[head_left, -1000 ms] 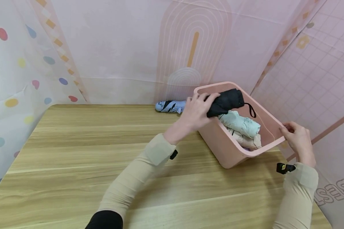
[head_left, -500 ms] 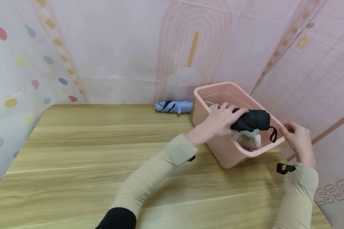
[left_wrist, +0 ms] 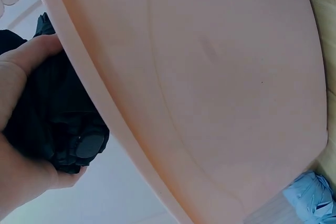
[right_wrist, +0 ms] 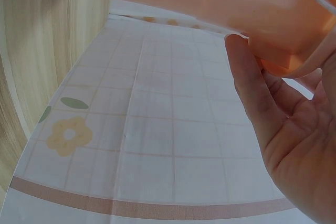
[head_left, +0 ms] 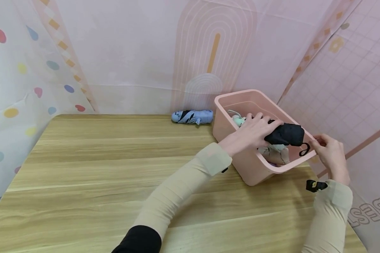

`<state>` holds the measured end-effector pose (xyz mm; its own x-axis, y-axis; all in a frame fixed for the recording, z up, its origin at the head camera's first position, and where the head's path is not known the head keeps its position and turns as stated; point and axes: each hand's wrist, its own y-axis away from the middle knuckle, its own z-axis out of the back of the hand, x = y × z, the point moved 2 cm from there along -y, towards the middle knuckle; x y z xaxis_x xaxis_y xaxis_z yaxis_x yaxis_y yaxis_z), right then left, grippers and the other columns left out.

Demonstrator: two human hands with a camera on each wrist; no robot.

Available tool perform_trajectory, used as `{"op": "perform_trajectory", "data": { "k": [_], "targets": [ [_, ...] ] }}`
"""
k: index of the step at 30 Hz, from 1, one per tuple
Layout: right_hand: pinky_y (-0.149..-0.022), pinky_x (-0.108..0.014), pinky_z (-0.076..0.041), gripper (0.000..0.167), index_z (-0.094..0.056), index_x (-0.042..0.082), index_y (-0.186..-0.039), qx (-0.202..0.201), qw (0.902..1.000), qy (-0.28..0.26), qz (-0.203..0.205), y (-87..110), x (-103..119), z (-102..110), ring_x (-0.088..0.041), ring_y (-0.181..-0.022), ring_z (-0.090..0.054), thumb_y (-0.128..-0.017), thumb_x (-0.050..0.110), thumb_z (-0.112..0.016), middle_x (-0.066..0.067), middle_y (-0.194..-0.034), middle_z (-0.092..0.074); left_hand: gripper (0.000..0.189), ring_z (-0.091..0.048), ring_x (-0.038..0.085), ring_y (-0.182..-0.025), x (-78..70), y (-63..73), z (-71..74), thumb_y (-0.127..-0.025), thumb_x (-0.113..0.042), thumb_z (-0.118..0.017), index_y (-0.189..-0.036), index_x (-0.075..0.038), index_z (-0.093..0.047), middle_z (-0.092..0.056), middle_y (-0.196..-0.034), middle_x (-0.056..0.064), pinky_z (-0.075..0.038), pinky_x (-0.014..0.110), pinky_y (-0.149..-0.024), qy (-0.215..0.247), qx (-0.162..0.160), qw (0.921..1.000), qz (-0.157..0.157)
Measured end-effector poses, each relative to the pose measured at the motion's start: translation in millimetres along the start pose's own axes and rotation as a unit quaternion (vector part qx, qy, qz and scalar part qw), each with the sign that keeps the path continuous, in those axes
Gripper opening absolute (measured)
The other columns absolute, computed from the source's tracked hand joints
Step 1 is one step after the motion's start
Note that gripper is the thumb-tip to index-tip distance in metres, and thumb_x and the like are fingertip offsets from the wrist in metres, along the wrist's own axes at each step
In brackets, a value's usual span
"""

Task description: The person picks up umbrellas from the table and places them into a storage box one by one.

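Note:
My left hand (head_left: 256, 130) grips a folded black umbrella (head_left: 286, 134) over the open top of a pink plastic bin (head_left: 245, 151). A black wrist strap loop dangles from the umbrella's right end. In the left wrist view, thumb and fingers wrap round the black umbrella (left_wrist: 58, 114) just beyond the bin's rim (left_wrist: 105, 103). My right hand (head_left: 330, 154) pinches the bin's right rim corner, seen closer as a hand (right_wrist: 294, 129) in the right wrist view. Inside the bin lie a mint-green folded umbrella (head_left: 239, 120), partly covered by my left hand, and a beige one (head_left: 275, 154).
A folded blue umbrella (head_left: 193, 117) with black markings lies at the table's back edge, left of the bin. The bin stands tilted in view near the right side of the wooden table (head_left: 98, 175). Printed cloth (head_left: 130, 52) hangs behind and on both sides.
My left hand has carried the black umbrella rightward and somewhat down, from the bin's left rim to over its right part. The right hand keeps its hold on the rim.

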<state>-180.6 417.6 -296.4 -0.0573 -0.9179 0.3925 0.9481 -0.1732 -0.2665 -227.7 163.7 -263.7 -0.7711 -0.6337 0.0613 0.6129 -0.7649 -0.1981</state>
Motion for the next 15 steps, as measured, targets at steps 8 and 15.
{"op": "perform_trajectory", "data": {
  "k": [8, 15],
  "targets": [
    [-0.052, -0.018, -0.037, 0.034, -0.059, -0.008, -0.111, 0.015, 0.9998, -0.003, -0.014, -0.7, 0.7, -1.1, 0.001, -0.059, -0.042, -0.098, 0.022, -0.048, -0.021, -0.086, -0.061, 0.069, -0.043, 0.019, -0.129, 1.2, -8.3, -5.7, -0.09, -0.048, -0.058, -0.148, -0.029, -0.025, -0.044, -0.145, -0.001, -0.039, 0.039, -0.095, 0.022, 0.013, 0.9997, 0.007],
    [-0.053, -0.018, -0.037, 0.036, -0.06, -0.007, -0.112, 0.012, 0.9998, -0.001, -0.015, -1.3, 0.3, -1.1, 0.003, -0.059, -0.042, -0.098, 0.024, -0.048, -0.023, -0.089, -0.063, 0.069, -0.041, 0.019, -0.132, 3.1, -13.6, -7.6, -0.089, -0.048, -0.058, -0.148, -0.033, -0.024, -0.041, -0.147, -0.002, -0.04, 0.039, -0.095, 0.012, 0.012, 0.9996, 0.022]
  ]
}}
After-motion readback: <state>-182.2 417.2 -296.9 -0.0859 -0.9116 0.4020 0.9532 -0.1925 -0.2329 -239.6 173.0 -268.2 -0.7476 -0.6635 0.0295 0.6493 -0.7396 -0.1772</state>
